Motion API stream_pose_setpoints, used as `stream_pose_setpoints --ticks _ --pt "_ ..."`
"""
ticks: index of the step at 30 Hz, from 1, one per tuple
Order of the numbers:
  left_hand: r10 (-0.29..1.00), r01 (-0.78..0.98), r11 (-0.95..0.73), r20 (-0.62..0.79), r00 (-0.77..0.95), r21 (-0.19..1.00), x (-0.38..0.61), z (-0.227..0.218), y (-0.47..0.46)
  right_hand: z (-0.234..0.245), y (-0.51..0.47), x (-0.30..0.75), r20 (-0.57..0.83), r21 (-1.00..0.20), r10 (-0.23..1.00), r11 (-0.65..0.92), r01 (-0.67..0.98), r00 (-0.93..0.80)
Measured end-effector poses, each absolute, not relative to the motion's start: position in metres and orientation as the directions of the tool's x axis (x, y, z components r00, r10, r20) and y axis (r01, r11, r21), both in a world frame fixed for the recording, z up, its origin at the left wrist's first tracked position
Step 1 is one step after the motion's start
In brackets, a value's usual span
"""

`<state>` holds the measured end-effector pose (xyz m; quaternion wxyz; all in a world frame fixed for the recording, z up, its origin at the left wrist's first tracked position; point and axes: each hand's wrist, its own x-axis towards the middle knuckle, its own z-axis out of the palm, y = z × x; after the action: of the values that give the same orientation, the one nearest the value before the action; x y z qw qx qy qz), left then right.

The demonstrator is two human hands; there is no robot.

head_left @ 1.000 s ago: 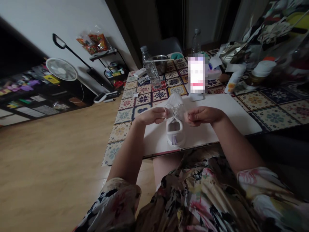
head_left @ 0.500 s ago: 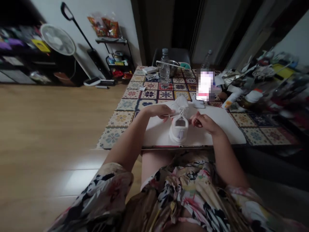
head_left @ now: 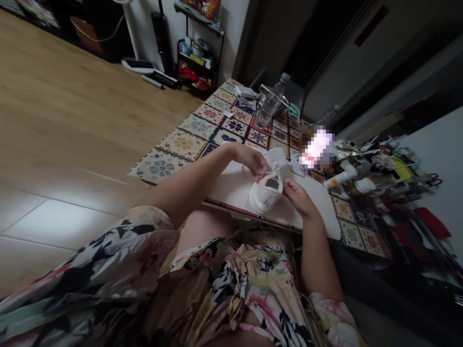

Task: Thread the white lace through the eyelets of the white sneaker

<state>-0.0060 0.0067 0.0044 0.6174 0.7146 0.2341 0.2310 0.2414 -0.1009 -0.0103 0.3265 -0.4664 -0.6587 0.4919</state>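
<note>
A white sneaker [head_left: 263,196] rests on a white board [head_left: 231,182] at the table's near edge, its heel towards me and its toe pointing away. White laces [head_left: 278,168] cross over its tongue. On the shoe's left side, my left hand [head_left: 251,160] has thumb and fingers pinched on a shoelace by the opening. My right hand [head_left: 299,198] is at the right side of the collar, its fingertips pressed together; a lace seems to be between them, though it is too small to see clearly.
A patterned cloth [head_left: 184,143] covers the table. Beyond the shoe stand a clear plastic bottle [head_left: 269,108] and a lit, blurred-out screen [head_left: 317,148]. A white tube [head_left: 340,176], a white-lidded jar [head_left: 363,187] and much clutter crowd the right side.
The view has tilted and swung right. My right hand's curled fingers have straightened into a pinch beside the shoe's collar. My left hand stays pinched on the lace.
</note>
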Motion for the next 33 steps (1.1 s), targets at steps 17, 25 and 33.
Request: stream_pose_setpoints --ticks 17,25,33 --pt "0.627 -0.266 -0.218 0.344 0.700 0.939 -0.018 0.007 0.012 0.020 -0.045 0.216 0.171 -0.985 0.896 0.145 -0.094 -0.410" --pt "0.726 -0.367 -0.011 0.260 0.637 0.930 0.006 -0.007 -0.007 -0.014 -0.044 0.183 0.204 -0.864 0.968 0.108 -0.492 -0.145" --pt "0.809 -0.279 -0.119 0.256 0.529 0.953 0.010 -0.006 -0.006 -0.017 -0.044 0.175 0.294 -0.902 0.955 0.264 -0.343 -0.037"
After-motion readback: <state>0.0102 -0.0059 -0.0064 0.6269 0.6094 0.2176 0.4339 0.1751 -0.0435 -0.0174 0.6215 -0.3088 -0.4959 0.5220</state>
